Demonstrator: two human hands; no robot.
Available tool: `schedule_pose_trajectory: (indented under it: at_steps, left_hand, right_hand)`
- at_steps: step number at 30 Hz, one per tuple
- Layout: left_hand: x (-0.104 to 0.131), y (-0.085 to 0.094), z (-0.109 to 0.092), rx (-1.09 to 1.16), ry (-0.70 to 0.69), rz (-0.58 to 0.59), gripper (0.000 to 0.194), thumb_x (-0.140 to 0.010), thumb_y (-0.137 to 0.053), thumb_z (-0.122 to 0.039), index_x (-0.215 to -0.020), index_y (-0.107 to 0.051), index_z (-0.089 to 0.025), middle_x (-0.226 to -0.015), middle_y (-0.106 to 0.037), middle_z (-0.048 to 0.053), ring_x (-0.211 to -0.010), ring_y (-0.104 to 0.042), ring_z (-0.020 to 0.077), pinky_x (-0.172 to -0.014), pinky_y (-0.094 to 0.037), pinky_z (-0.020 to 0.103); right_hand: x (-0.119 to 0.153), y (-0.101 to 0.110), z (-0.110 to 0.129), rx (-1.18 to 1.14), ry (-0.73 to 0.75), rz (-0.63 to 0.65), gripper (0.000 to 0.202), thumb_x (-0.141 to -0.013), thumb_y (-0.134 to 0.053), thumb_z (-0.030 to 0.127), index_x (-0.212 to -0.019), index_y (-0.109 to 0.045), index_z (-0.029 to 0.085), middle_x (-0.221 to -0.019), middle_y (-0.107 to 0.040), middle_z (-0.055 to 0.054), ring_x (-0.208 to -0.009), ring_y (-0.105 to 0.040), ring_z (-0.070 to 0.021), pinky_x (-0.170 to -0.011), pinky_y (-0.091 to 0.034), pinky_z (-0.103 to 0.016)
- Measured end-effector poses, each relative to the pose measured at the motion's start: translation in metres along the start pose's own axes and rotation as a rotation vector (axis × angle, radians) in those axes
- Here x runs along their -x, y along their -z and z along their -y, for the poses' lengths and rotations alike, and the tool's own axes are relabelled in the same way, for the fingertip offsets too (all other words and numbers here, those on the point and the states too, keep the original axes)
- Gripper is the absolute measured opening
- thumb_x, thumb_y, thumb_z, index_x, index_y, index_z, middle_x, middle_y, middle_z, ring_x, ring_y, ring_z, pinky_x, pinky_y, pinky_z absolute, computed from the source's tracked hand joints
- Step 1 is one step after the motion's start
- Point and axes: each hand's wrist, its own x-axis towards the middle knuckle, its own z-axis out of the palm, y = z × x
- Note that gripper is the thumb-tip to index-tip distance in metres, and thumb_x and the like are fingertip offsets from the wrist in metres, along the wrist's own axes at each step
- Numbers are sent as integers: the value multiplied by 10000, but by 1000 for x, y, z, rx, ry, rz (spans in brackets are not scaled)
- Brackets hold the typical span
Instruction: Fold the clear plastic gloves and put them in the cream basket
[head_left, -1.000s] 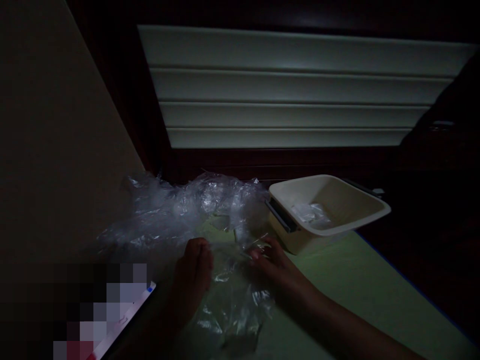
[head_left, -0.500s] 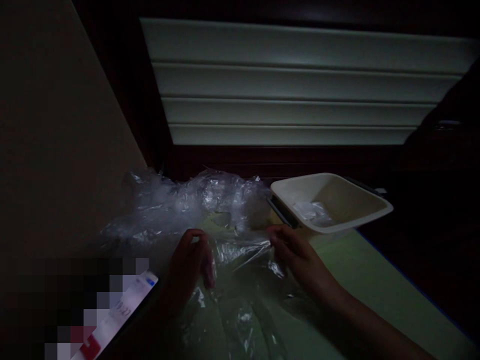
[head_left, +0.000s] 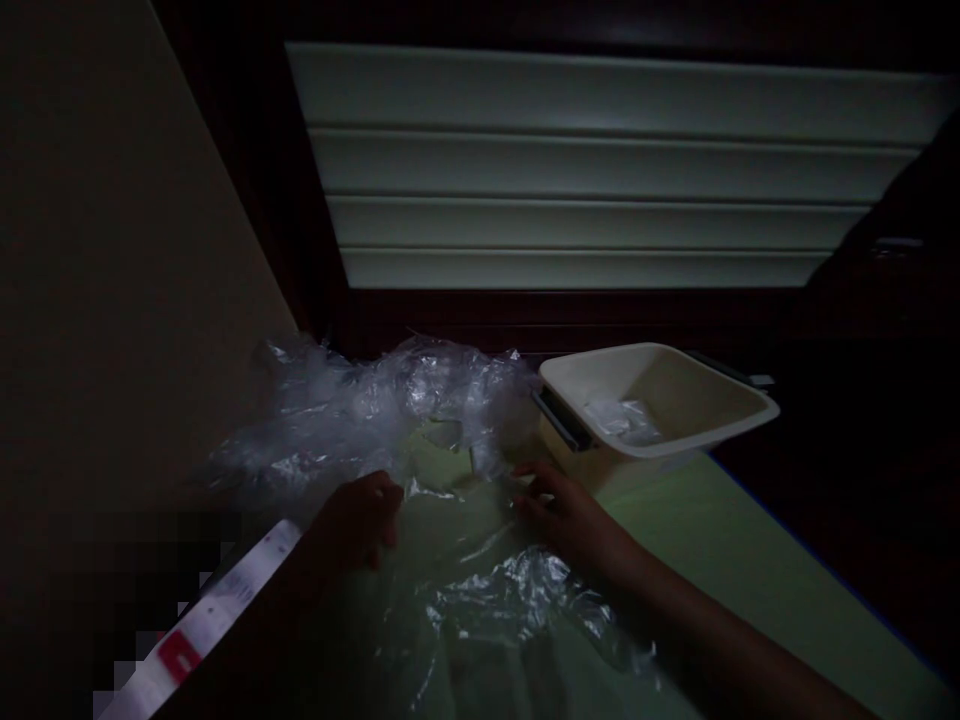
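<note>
A clear plastic bag (head_left: pixel 517 590) lies spread and crinkled over the green surface between and below my hands. My left hand (head_left: pixel 360 515) is closed, thumb and forefinger pinched at the bag's upper left edge. Opposite it, my right hand (head_left: pixel 562 510) has its fingers curled at the bag's upper right edge; the dim light blurs the exact grip. Beyond both hands is a heap of crumpled clear plastic bags (head_left: pixel 360 400).
A cream bin (head_left: pixel 660 448) with dark handles stands at the back right, crumpled plastic (head_left: pixel 622 418) inside. A lit phone (head_left: pixel 232 600) lies at lower left, partly behind my left forearm. A louvred door panel (head_left: pixel 585 170) rises behind the green mat (head_left: pixel 750 560).
The film stretched taut between my hands has dropped and now lies lower and flatter, bunched toward me. My left hand has shifted slightly left and down; the right hand slightly left.
</note>
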Motion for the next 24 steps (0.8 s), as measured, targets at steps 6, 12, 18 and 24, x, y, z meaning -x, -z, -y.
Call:
schedule_pose_trajectory:
  at_steps: [6,12,18,24]
  left_hand:
    - [15,-23,-7,-460,-495,68,171,-833,-469,-262,-734,-587,-187,-774,-636,106,-784,-637,292,-714,-500,422]
    - [20,-51,14,-621,-815,290,464,-918,-457,-249,-1366,-409,-137,-1441,-419,153,-1332,-382,278,-1091,-346,456]
    - [15,-55,25,-721,-858,344,544,-912,-463,-231,-1419,-335,-81,-1493,-321,176,-1394,-272,268,-1139,-268,451]
    - [17,-54,22,-797,-826,330,528,-975,-378,-340,-1415,-345,-51,-1500,-290,184,-1392,-263,298,-1122,-270,471]
  right_hand:
    - [-4,-8,-4,273,156,7,243,-821,-568,196,-1058,-600,152,-853,-659,-78,-743,-625,-207,-678,-490,-336]
    - [9,-8,19,438,322,-39,385,-862,-453,119,-1235,-547,139,-1218,-587,-191,-1108,-565,-298,-936,-455,-504]
    - [54,-31,34,586,505,208,644,-908,-503,305,-1441,-298,8,-1474,-331,-259,-1371,-303,-347,-1065,-370,-526]
    - [71,2,-5,806,350,297,627,-971,-392,423,-1471,-264,66,-1508,-253,-205,-1406,-191,-322,-1111,-231,-563]
